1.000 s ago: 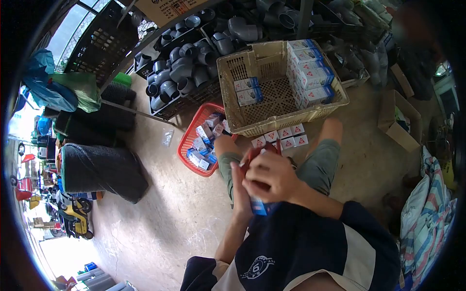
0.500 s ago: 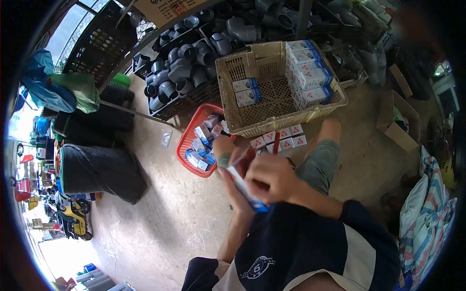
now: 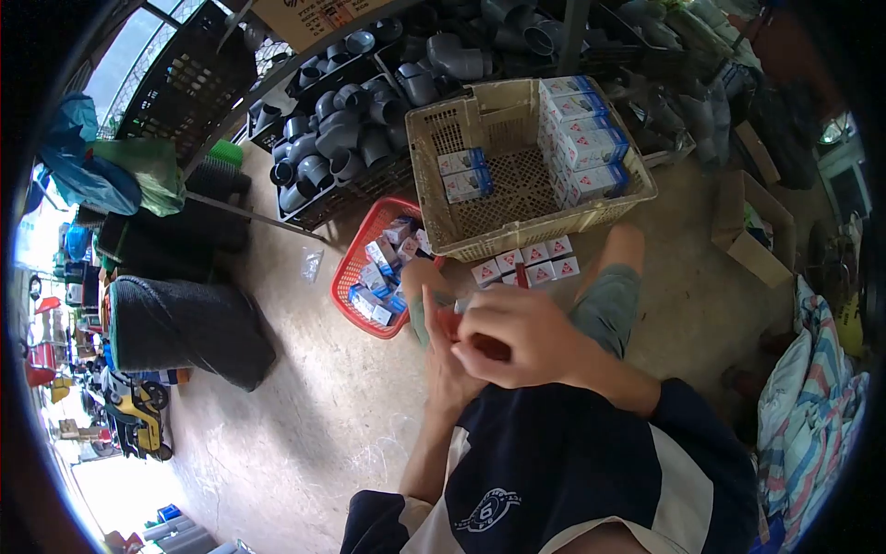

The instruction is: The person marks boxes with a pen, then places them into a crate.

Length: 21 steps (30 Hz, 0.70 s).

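My left hand (image 3: 443, 374) is in front of my torso, one finger pointing up, the others closed round something mostly hidden. My right hand (image 3: 521, 332) presses against it with curled fingers; what it pinches is hidden. A bit of red shows between the hands. Past them, small white boxes with red marks (image 3: 538, 252) stand in rows on the floor, a thin red piece (image 3: 521, 275) beside them. The red basket (image 3: 338, 294) at the left holds loose blue-and-white boxes (image 3: 374, 277). Blue-and-white boxes (image 3: 591, 148) are stacked in the beige crate (image 3: 441, 242).
Black crates of grey pipe elbows (image 3: 340, 137) stand behind. Dark mesh rolls (image 3: 185, 328) are at the left. An open cardboard box (image 3: 757, 231) and a striped sack (image 3: 803, 397) lie at the right. My knees flank the floor boxes.
The white-and-blue box that showed in my left hand is now hidden. My right hand has shifted slightly up, against my left hand.
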Available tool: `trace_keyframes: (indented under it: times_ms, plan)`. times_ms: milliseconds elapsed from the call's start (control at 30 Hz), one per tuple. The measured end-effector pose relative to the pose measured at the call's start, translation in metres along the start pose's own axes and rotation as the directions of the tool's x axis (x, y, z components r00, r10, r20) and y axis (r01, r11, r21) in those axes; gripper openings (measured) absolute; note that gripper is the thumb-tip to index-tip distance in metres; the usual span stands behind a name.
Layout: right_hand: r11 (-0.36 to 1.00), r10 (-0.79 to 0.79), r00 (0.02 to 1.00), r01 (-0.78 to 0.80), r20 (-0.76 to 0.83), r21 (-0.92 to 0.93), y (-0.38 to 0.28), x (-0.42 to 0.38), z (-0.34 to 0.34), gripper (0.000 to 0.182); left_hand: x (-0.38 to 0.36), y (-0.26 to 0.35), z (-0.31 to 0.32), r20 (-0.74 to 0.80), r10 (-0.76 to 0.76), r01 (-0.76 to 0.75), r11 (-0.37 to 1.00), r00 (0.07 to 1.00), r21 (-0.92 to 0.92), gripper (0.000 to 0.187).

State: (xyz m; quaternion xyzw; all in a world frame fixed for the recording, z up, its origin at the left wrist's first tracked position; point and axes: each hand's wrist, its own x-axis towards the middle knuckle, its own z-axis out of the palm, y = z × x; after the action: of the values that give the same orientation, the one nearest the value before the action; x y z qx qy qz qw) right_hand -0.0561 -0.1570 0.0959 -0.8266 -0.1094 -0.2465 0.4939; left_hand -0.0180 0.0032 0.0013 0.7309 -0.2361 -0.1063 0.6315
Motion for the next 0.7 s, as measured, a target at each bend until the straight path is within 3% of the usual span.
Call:
trace_keyframes:
  times_ms: [33, 67, 100, 200, 233, 300, 333, 367, 400, 467, 500, 600, 633, 700]
  plan:
    - [0.997, 0.022, 0.999, -0.02, 0.034, -0.071, 0.002, -0.001, 0.007, 0.014, -0.003, 0.001, 0.0, 0.015, -0.064, 0.065, 0.996, 0.998, -0.054, 0.139]
    - [0.99, 0.045, 0.997, -0.035, 0.067, -0.14, 0.006, -0.003, 0.013, 0.015, -0.007, 0.006, -0.008, 0.093, -0.03, 0.018, 0.991, 0.995, 0.131, 0.146]
    - [0.985, 0.128, 0.988, -0.117, 0.085, -0.123, 0.014, -0.003, 0.016, 0.02, -0.008, 0.019, -0.015, 0.171, 0.005, -0.057, 0.952, 0.985, 0.302, 0.153]
    - [0.949, 0.313, 0.949, -0.314, -0.043, -0.002, 0.033, 0.0, 0.026, 0.018, -0.01, 0.028, -0.015, 0.253, 0.2, -0.304, 0.815, 0.947, 0.494, 0.153]
    - [0.971, 0.231, 0.972, -0.233, -0.031, -0.047, 0.032, -0.001, 0.026, 0.016, -0.011, 0.028, -0.015, 0.223, 0.193, -0.283, 0.817, 0.955, 0.502, 0.15]
    - [0.992, 0.123, 0.992, -0.122, 0.035, -0.036, 0.025, -0.008, 0.024, 0.013, -0.008, 0.016, -0.015, 0.12, -0.017, -0.025, 0.942, 0.993, 0.336, 0.144]
    - [0.997, 0.071, 0.995, -0.069, 0.066, -0.029, 0.021, -0.012, 0.025, 0.012, -0.008, 0.017, -0.014, 0.117, -0.019, -0.022, 0.94, 0.993, 0.34, 0.141]
    - [0.998, 0.026, 1.0, -0.027, -0.013, -0.063, 0.022, -0.016, 0.029, 0.012, -0.007, 0.018, -0.013, 0.114, -0.022, -0.019, 0.938, 0.993, 0.345, 0.139]
    - [0.991, 0.106, 0.994, -0.109, -0.033, -0.073, 0.03, -0.018, 0.031, 0.013, -0.006, 0.02, -0.012, 0.111, -0.024, -0.016, 0.937, 0.993, 0.35, 0.136]
    - [0.959, 0.261, 0.962, -0.268, -0.077, -0.089, 0.047, -0.021, 0.028, 0.016, -0.003, 0.027, -0.01, 0.24, 0.277, -0.364, 0.772, 0.93, 0.521, 0.133]
    - [0.939, 0.326, 0.944, -0.329, -0.043, -0.1, 0.051, -0.019, 0.021, 0.017, -0.009, 0.022, -0.007, 0.24, 0.259, -0.345, 0.817, 0.936, 0.462, 0.129]
    - [0.815, 0.557, 0.829, -0.558, 0.054, 0.157, 0.066, -0.022, 0.007, 0.021, -0.015, 0.015, -0.008, 0.25, 0.201, -0.28, 0.898, 0.947, 0.338, 0.127]
    - [0.771, 0.602, 0.797, -0.597, 0.052, 0.223, 0.072, -0.026, 0.004, 0.024, -0.016, 0.007, -0.01, 0.196, 0.22, -0.263, 0.938, 0.955, 0.227, 0.115]
    - [0.827, 0.552, 0.833, -0.54, -0.046, 0.156, 0.079, -0.036, -0.003, 0.025, -0.011, 0.012, -0.006, 0.017, -0.006, 0.008, 0.989, 1.0, -0.147, 0.111]
